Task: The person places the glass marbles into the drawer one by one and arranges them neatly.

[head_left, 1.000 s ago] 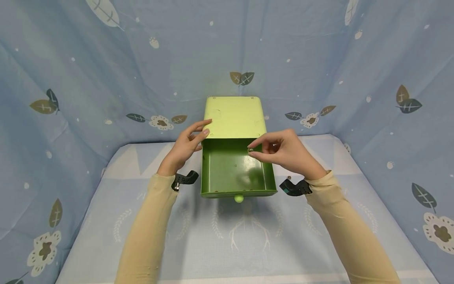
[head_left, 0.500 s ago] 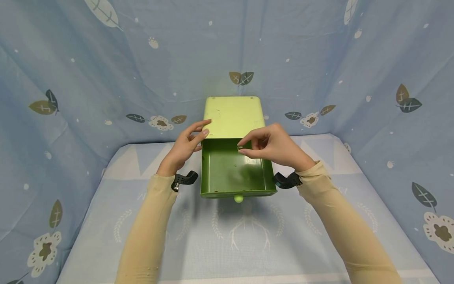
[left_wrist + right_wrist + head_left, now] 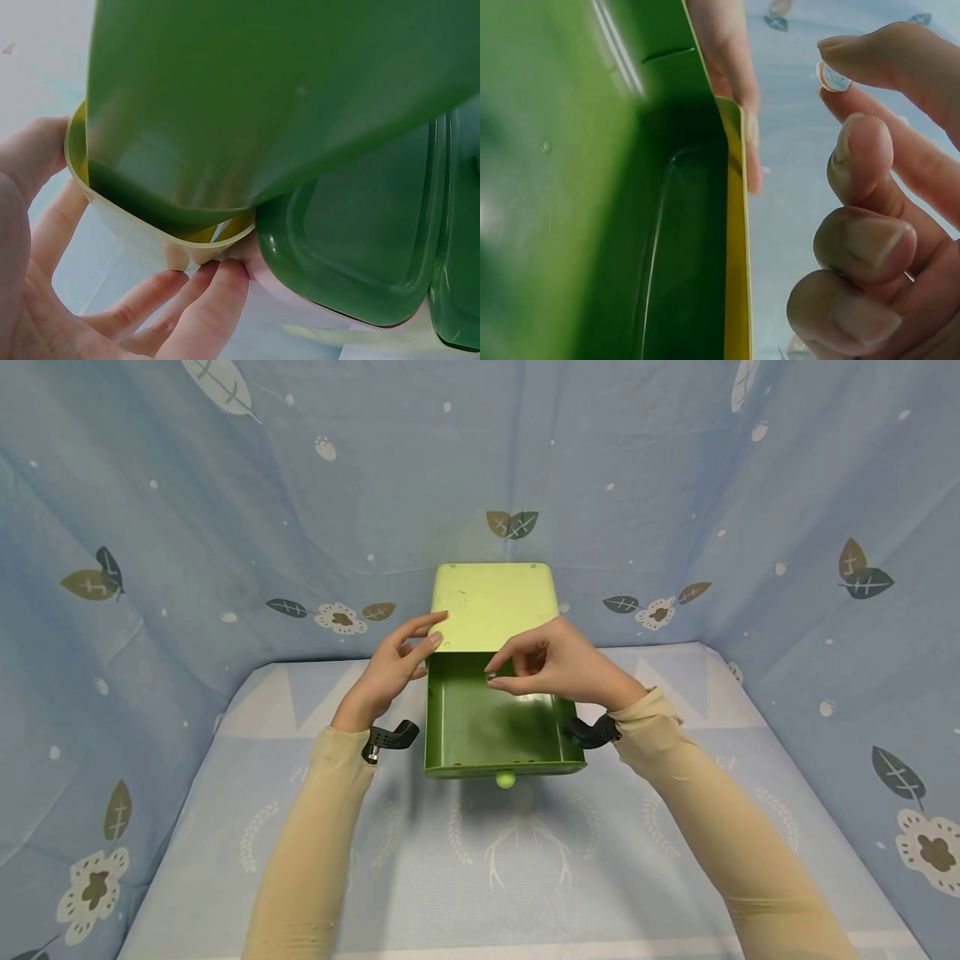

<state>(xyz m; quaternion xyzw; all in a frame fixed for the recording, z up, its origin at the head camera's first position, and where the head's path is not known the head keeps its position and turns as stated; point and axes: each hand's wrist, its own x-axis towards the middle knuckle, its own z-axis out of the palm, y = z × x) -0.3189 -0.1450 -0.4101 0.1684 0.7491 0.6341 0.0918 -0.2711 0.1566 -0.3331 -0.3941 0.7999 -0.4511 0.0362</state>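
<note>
A mini drawer cabinet with a pale yellow-green casing [image 3: 491, 602] stands at the back of the table in the head view. Its dark green top drawer [image 3: 468, 727] is pulled out, with a round knob [image 3: 506, 779] on the front. My left hand [image 3: 382, 681] touches the casing's left front corner, thumb and fingers spread; the left wrist view shows its fingertips [image 3: 225, 277] against the casing. Above the drawer, my right hand [image 3: 551, 660] pinches a tiny round glossy piece [image 3: 832, 78] between thumb and index finger. The piece has an orange-gold edge; its kind is unclear.
Lower green drawers [image 3: 352, 247] show beneath the pulled-out one in the left wrist view. A pale blue patterned cloth [image 3: 525, 893] covers the table, and blue leaf-print curtains [image 3: 397, 485] surround it on the back and both sides.
My right hand has moved left across the drawer opening, carrying the small round piece. My left hand, the casing and the drawer have stayed put.
</note>
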